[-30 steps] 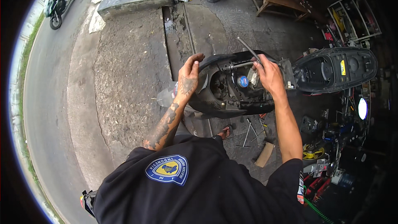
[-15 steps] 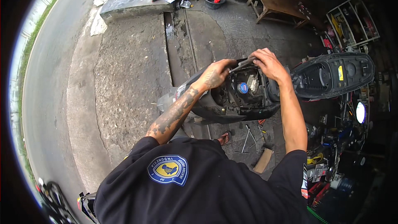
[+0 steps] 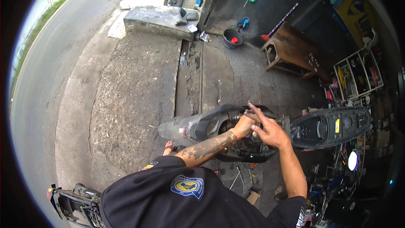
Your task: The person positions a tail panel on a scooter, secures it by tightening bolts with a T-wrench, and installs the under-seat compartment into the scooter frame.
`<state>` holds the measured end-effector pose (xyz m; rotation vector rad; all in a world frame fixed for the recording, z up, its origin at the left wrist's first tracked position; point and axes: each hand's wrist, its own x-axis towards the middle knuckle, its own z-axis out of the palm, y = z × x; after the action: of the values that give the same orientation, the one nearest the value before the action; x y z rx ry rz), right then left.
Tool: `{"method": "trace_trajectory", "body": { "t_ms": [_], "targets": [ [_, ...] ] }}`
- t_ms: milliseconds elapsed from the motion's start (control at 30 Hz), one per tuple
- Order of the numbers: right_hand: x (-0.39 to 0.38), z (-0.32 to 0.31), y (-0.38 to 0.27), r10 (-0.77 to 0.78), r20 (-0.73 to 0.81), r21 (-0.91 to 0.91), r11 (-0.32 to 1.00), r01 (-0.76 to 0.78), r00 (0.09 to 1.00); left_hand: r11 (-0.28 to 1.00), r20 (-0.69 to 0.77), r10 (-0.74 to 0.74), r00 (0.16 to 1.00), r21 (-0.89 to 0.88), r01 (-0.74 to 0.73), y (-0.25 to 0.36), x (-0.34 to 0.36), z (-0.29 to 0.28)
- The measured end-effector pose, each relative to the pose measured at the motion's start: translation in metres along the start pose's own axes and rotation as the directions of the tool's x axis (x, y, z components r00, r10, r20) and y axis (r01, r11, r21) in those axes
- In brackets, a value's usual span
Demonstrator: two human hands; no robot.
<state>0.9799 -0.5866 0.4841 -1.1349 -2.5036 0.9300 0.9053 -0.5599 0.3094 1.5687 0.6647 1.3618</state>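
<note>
A dark scooter body (image 3: 202,126) lies ahead of me, its middle opened up to show the parts inside. My left hand (image 3: 244,127) reaches into the far side of that opening, its fingers mostly hidden behind the other hand. Close against it, my right hand (image 3: 272,133) is open, with fingers stretched forward and the thumb apart. Nothing shows in its grasp. The scooter's black seat (image 3: 310,128) is tipped back to the right, underside up, with a yellow label (image 3: 337,126) on it.
Hand tools (image 3: 237,178) lie on the ground on the near side of the scooter. Beyond it are a black basin (image 3: 239,33) and a wooden bench (image 3: 295,48). A white rack (image 3: 358,74) and clutter stand at the right; a stripped motorcycle frame (image 3: 76,204) is behind at left.
The view has shifted, so the scooter appears lower. My hands have come together, the right one opening over the left. The grey rod-like tool between them is out of sight.
</note>
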Motion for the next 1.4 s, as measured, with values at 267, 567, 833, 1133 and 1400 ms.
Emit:
{"method": "trace_trajectory", "body": {
  "t_ms": [267, 567, 833, 1133, 1400],
  "targets": [
    [0.005, -0.015, 0.003, 0.478, 0.055, -0.481, 0.783, -0.396, 0.877, 0.958, 0.0, -0.051, 0.999, 0.284, 0.049, -0.009, 0.001, -0.022],
    [0.011, -0.022, -0.022, 0.47, 0.161, -0.535, 0.78, -0.324, 0.868, 0.933, 0.071, -0.145, 0.987, 0.341, 0.113, -0.015, -0.006, -0.02],
    [0.011, -0.023, -0.021, 0.47, 0.002, -0.733, 0.601, -0.318, 0.883, 0.913, -0.047, 0.028, 0.999, 0.408, -0.006, -0.026, -0.014, -0.018],
    [0.004, -0.006, 0.017, 0.182, -0.019, -0.534, 0.829, -0.164, 0.983, 0.898, -0.003, -0.004, 1.0, 0.441, 0.005, -0.021, -0.016, -0.021],
    [-0.004, -0.012, 0.064, 0.128, -0.301, -0.664, 0.683, -0.304, 0.945, 0.829, -0.065, 0.128, 0.99, 0.554, -0.071, -0.017, -0.011, -0.024]
  ]
}}
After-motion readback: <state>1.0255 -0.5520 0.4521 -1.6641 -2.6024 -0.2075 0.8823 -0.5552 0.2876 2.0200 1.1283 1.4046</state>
